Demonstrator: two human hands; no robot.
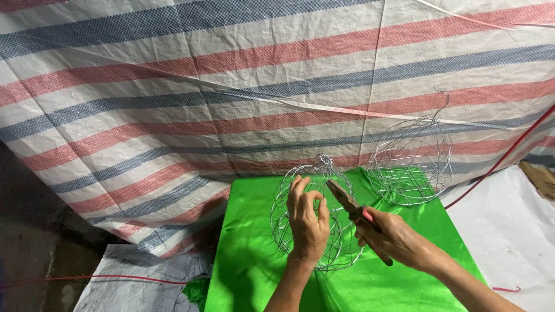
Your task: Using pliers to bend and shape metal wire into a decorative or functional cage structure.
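While the left hand (pixel 307 222) curls its fingers around the near wire frame (pixel 315 214), gripping its thin strands from the front, the right hand (pixel 393 238) is closed on the handles of a pair of pliers (pixel 354 211) whose tip points up into the frame's upper part; whether the tip actually bites a wire is hard to make out. The frame stands on a bright green cloth (pixel 248 254). A second wire frame (pixel 411 159) sits well apart at the cloth's far right corner, before a striped tarpaulin (pixel 173 86).
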